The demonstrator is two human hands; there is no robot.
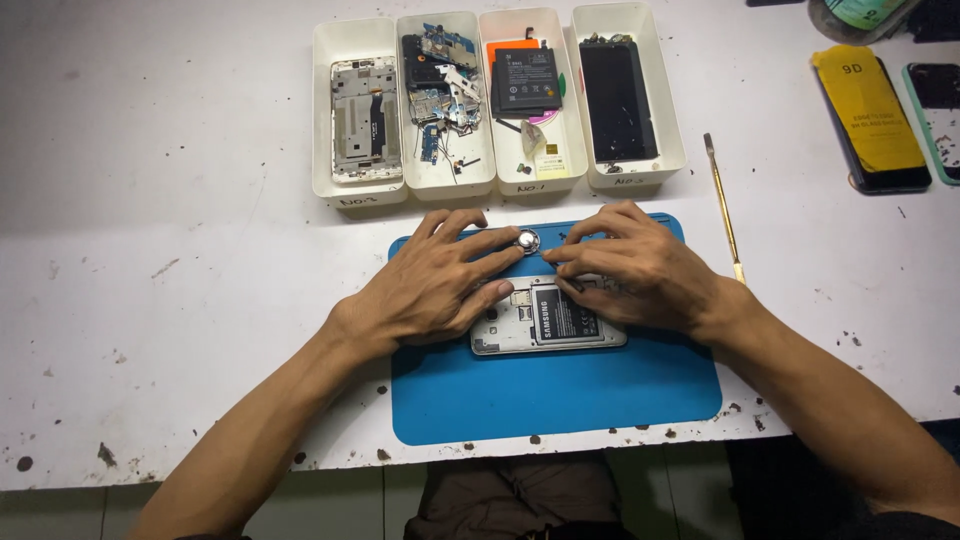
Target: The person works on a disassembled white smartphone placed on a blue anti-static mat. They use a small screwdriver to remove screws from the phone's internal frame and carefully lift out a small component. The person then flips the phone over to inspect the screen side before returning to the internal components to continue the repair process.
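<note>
We note a white worktable [180, 300], stained and speckled, carrying everything. Near its front edge lies a blue mat [560, 395]. Along the table's far edge, behind the mat, stand four white trays [362, 190] side by side: from the left, a pale phone frame [365, 118], loose circuit boards [440, 75], a black battery [526, 82], and a dark screen panel [617, 100]. Toward the table's right edge lie a slim metal pry tool [724, 205] and a phone with a yellow cover sheet [872, 118].

On the mat's far half sits an opened phone [545, 318], back off, battery exposed (its upper end is hidden under the fingers). Our left hand [435, 285] lies flat over the phone's left end, fingers spread and loose, gripping nothing. Our right hand [635, 268] rests on the phone's right end, fingertips curled down and pressed at its top edge; whether they pinch anything we cannot tell. A small round metal part [527, 240] sits at the mat's far edge, touching the left fingertips.
</note>
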